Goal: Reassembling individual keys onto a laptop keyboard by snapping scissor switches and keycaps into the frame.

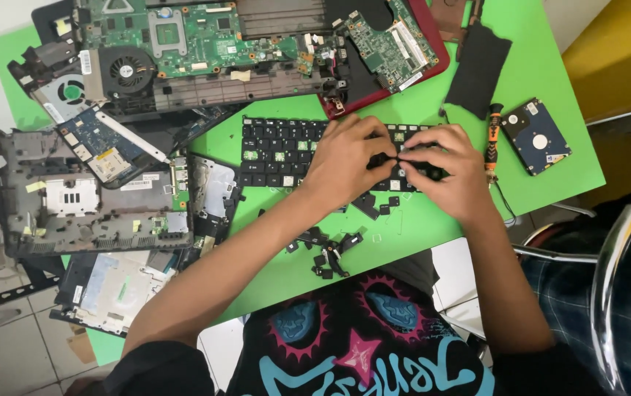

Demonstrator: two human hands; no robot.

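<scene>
- Black keyboard (279, 152) lies flat on the green table (550, 81), with its long side running left to right in front of the person.
- Both hands rest on the right half of the keyboard, so the keyboard stretches away to the left of them.
- Left hand (346, 163) sits nearer the middle of the keyboard, knuckles up, fingers curled down onto the keys.
- Right hand (453, 170) sits at the right end of the keyboard, fingers curled down too.
- The two hands are close together, fingertips almost meeting over one small spot on the keys; I cannot tell whether they pinch a key between them.
- Some key spots on the keyboard look bare and show green or white.
- Loose black key caps (330, 253) lie on the table just below the keyboard, on the side near the person.
- An orange and black screwdriver (491, 139) lies just to the right of the keyboard, close to the right hand.
- A small hard drive (535, 136) lies further right of the keyboard.
- Opened laptop parts (205, 44) with green boards lie above and to the left of the keyboard.
</scene>
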